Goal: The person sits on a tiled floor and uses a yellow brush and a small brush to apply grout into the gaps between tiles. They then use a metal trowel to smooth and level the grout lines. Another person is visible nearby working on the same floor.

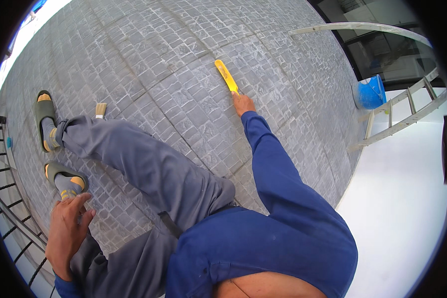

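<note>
Yellow tool: my yellow tool [224, 74] is long, flat and round-ended, with brownish smudges along its face; its near end disappears inside my fist, and I cannot tell whether its far end touches the ground.
Where it is: out over the grey paving [183, 99], well in from the edge along the white wall [397, 184].
Right hand: my right hand [243, 103] is closed around the tool's near end, the fingertips hard to make out.
Left hand: my left hand [68, 231] is over my leg, fingers bent, palm turned away; I cannot tell whether it grips anything.
Brush: the pale-bristled brush [100, 109] lies beside my trouser leg, which hides its handle.
Wall edge: the blue bucket [370, 93] stands near the ladder [406, 119], which runs out of view.
Opposite edge: the dark railing [14, 226] is cut off by the round rim.
</note>
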Demonstrator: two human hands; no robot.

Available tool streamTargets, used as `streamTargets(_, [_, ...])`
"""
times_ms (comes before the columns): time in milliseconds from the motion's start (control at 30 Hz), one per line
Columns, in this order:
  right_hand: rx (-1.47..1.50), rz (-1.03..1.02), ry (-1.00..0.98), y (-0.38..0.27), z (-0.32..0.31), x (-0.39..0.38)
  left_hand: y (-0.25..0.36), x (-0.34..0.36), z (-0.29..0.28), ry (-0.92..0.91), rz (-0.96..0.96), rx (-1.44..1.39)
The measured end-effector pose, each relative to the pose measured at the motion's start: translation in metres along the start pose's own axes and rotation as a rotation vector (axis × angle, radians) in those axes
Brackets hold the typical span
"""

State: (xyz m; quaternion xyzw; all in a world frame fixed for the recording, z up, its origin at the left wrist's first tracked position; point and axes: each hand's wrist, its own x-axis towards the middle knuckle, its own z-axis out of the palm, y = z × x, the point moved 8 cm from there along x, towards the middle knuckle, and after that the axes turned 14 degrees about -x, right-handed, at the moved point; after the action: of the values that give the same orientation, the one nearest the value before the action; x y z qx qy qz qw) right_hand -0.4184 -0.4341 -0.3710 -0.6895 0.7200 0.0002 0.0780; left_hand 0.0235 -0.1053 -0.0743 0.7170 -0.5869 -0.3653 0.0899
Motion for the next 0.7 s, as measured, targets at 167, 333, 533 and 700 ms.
streamTargets(167, [-0.001, -0.002, -0.176, 0.064, 0.001, -0.108, -0.010, -0.007, 0.005, -0.035, -0.064, 0.003])
streamTargets(333, [-0.073, 0.093, -0.297, 0.128, -0.011, -0.209, -0.022, -0.005, 0.013, -0.089, -0.200, -0.012])
streamTargets(533, [-0.004, 0.116, -0.200, 0.092, -0.009, -0.148, -0.015, 0.008, 0.019, -0.155, -0.224, 0.044])
streamTargets(700, [-0.027, 0.085, -0.112, 0.058, -0.005, -0.053, -0.004, 0.006, 0.015, -0.127, -0.129, 0.050])
